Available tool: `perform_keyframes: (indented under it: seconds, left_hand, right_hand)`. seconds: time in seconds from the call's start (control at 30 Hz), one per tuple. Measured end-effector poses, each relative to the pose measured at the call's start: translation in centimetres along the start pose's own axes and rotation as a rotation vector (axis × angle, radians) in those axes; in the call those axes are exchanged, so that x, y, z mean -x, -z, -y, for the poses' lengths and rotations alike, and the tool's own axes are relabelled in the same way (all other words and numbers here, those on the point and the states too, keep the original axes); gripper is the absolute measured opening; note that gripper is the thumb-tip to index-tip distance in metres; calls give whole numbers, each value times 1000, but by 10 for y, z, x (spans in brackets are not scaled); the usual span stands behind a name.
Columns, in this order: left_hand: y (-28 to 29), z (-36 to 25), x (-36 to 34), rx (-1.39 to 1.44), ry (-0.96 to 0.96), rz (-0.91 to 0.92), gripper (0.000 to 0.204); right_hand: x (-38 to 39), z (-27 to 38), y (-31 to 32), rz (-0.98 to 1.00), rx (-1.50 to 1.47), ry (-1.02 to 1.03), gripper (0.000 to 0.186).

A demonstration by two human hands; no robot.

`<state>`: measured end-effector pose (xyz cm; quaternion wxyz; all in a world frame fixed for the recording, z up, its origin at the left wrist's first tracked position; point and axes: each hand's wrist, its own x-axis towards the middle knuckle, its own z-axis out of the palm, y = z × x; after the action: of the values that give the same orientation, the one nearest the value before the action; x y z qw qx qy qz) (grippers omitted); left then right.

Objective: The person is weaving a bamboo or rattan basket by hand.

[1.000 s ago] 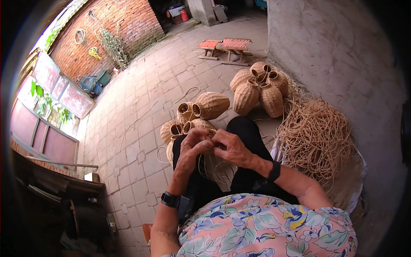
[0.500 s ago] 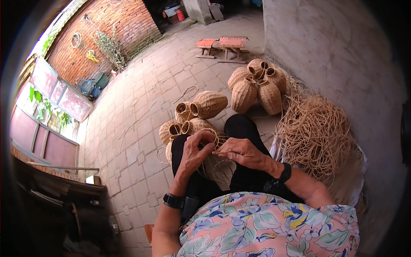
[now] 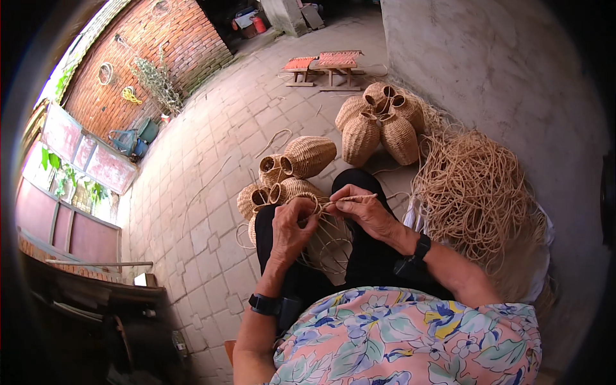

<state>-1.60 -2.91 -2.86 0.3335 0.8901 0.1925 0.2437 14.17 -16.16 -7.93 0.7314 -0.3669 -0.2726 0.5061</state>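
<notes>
My left hand (image 3: 292, 228) is closed over my lap, thumb and fingers pinching the edge of an unfinished woven basket; loose strands (image 3: 330, 247) of it hang between my knees. Right beside it, my right hand (image 3: 366, 215) pinches a twisted tan cord (image 3: 360, 197), whose end sticks out past the fingers to the right. The exact spot where cord and weave meet is partly hidden by the fingers. Just beyond my hands, several vase-shaped woven baskets (image 3: 309, 156) lie on their sides with their round mouths showing.
A second cluster of woven baskets (image 3: 360, 138) stands farther right. Next to it a large heap of tan cord (image 3: 471, 192) rests on white sheeting by the grey wall (image 3: 500, 77). Two low stools (image 3: 339, 61) with red woven seats stand farther back on the paved floor (image 3: 205, 167).
My right hand has opened its grip upward and turned, so the cord now shows across its fingers. My left hand stays at the basket edge. The whole view has shifted slightly.
</notes>
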Motion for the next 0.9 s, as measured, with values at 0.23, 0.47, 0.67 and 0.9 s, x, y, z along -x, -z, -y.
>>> perform_keyframes:
  seconds: [0.23, 0.47, 0.67, 0.9]
  left_hand:
    - [-7, 4, 2, -145, -112, -120, 18]
    - [16, -6, -8, 64, 92, 224, 17]
    - [30, 8, -25, 267, 137, 447, 36]
    - [23, 27, -30, 235, 157, 482, 38]
  right_hand:
    - [-14, -8, -4, 76, 359, 123, 13]
    - [-14, -6, -12, 98, 635, 278, 16]
    - [8, 15, -18, -99, 693, 236, 11]
    - [5, 5, -13, 193, 1187, 649, 16]
